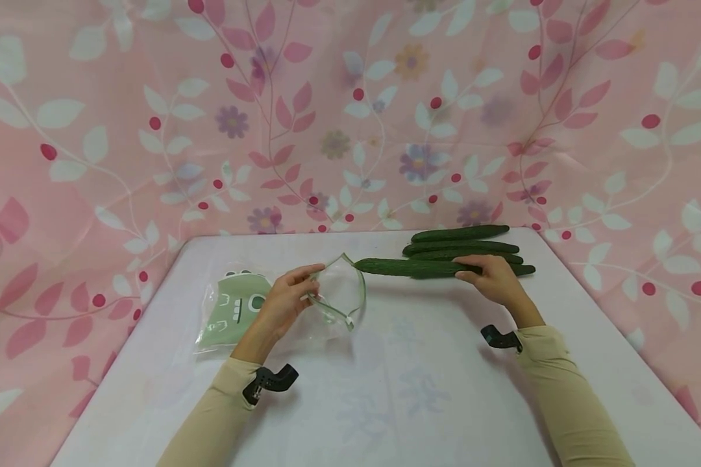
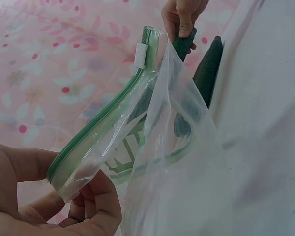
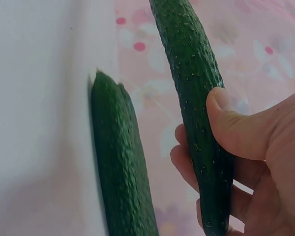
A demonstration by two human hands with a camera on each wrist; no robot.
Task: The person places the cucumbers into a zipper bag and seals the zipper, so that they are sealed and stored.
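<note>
My left hand (image 1: 285, 299) pinches the green-edged rim of a clear zip bag (image 2: 182, 201) between thumb and fingers. The bag's mouth gapes toward the right, and a white slider (image 2: 140, 55) sits at one end of the zip. In my right hand (image 1: 494, 280) is a dark green, bumpy cucumber (image 3: 199, 93), gripped near one end with the thumb along its side. It points left, held level, and its other tip overlaps the bag's rim in the head view. More cucumbers (image 3: 119, 162) lie beside and below it on the table.
Several cucumbers (image 1: 464, 233) lie side by side at the table's back right. A flat clear packet with a green cartoon face (image 1: 233, 308) lies left of my left hand. The white-covered table (image 1: 420, 402) ends at a pink floral curtain (image 1: 350, 117).
</note>
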